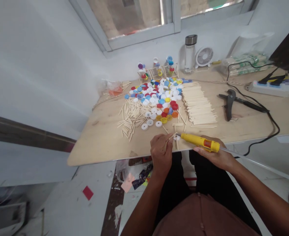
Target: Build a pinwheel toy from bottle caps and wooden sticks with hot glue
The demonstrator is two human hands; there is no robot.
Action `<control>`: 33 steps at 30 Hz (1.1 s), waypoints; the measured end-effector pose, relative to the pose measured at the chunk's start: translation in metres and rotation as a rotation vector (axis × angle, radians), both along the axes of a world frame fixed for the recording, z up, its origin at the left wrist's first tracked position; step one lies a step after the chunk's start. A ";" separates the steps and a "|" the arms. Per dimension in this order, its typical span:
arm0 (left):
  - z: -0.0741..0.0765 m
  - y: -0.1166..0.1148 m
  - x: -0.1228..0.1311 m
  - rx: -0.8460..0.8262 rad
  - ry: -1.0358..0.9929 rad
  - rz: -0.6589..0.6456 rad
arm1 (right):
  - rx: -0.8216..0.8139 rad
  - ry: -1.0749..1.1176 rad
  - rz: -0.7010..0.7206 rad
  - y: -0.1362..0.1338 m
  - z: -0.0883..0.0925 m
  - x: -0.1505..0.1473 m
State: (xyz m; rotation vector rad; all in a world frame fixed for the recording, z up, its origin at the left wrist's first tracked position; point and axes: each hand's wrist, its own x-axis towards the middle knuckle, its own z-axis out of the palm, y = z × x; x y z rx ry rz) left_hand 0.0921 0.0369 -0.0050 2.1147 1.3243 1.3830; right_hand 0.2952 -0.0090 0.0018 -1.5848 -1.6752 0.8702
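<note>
My right hand is wrapped around a yellow glue gun, with a long clear glue stick running out of its back end. The gun's nozzle points left, close to my left hand. Between the left fingers is a thin wooden stick, pinched near the nozzle. Below the nozzle, at the table's front edge, a white bottle cap lies with a wooden stick by it; whether they are joined I cannot tell. Just beyond lie a few short sticks.
Behind my hands are loose colored caps, a scattered stick pile and stacked sticks. Stick frames with caps, a bottle and a fan line the wall. To the right lie pliers, a black cable and a power strip.
</note>
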 end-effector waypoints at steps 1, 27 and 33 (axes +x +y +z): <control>0.000 0.000 0.000 -0.001 0.000 0.000 | 0.001 -0.004 -0.005 0.000 0.000 0.000; 0.002 -0.001 0.000 -0.122 -0.127 -0.005 | 0.008 -0.023 -0.063 -0.002 -0.005 0.004; 0.005 -0.003 -0.002 -0.193 -0.210 0.015 | 0.040 0.005 -0.167 -0.002 -0.005 0.008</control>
